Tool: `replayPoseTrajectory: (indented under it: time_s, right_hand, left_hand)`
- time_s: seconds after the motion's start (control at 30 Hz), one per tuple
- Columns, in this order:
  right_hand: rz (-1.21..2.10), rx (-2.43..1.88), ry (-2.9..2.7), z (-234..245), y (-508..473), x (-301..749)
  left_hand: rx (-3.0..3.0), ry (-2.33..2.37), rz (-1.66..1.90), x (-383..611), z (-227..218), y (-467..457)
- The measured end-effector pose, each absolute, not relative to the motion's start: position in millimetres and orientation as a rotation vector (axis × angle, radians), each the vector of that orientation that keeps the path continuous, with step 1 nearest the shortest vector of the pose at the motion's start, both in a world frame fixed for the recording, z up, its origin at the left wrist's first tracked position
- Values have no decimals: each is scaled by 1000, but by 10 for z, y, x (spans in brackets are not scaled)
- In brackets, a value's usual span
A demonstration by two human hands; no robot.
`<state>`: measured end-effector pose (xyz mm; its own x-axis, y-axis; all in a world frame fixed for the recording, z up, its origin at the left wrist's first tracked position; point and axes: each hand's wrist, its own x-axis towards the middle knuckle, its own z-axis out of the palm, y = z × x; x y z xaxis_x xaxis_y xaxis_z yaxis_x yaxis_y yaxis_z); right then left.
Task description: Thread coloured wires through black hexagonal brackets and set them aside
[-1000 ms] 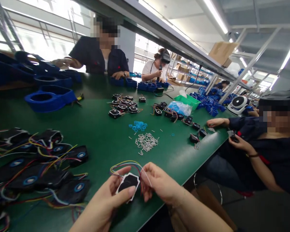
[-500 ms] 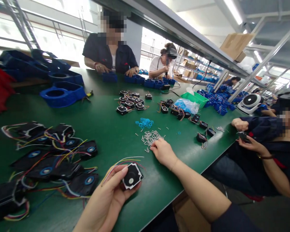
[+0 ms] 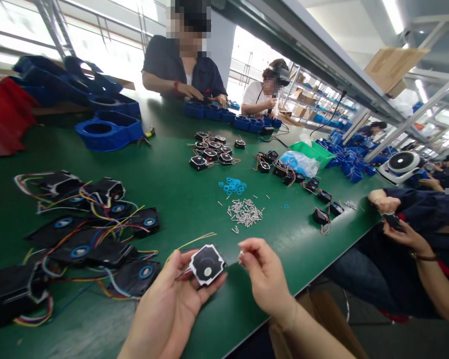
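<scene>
My left hand is closed around a small black motor, squarish with a white rim, a round pale spot on its face and coloured wires trailing off its left side. Just right of the motor, my right hand pinches a tiny silvery screw between thumb and forefinger; part of it is hidden by the fingertips. Beyond both hands lies a loose pile of small metal screws. Behind that pile sits a cluster of light-blue rings.
Wired black motors with blue rings lie at left; several white-rimmed ones sit farther back. Blue housings, pliers and a green bin share the green table. Co-workers sit opposite and at right.
My right hand has come back from the screw pile toward the motor, now with a small silvery screw in its pinch. The motor is turned slightly in my left hand. The camera view has shifted.
</scene>
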<state>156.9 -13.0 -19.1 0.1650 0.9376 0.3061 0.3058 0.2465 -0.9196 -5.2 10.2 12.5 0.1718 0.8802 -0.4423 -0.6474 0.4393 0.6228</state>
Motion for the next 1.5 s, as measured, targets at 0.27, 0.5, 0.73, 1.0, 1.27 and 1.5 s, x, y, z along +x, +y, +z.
replayPoseTrajectory:
  time_s: [0.27, 0.5, 0.73, 1.0, 1.27, 1.5]
  right_hand:
    - [676, -1307, -1122, -367, -187, 1247]
    - [601, -1379, -1180, -350, -229, 1268]
    - [54, -1297, -1532, -291, -276, 1269]
    - [98, -1439, -1734, -300, -203, 1492]
    - [-24, -1905, -2004, -270, 689, 1708]
    - [642, -1466, -1595, -43, 348, 1626]
  left_hand:
    - [405, 824, 1077, -14, 123, 76]
    - [412, 808, 1063, -4, 141, 63]
    - [418, 835, 1039, -17, 121, 74]
    - [437, 922, 1089, -20, 121, 106]
    - [497, 964, 1060, -43, 82, 112]
    - [469, 940, 1048, -59, 63, 104]
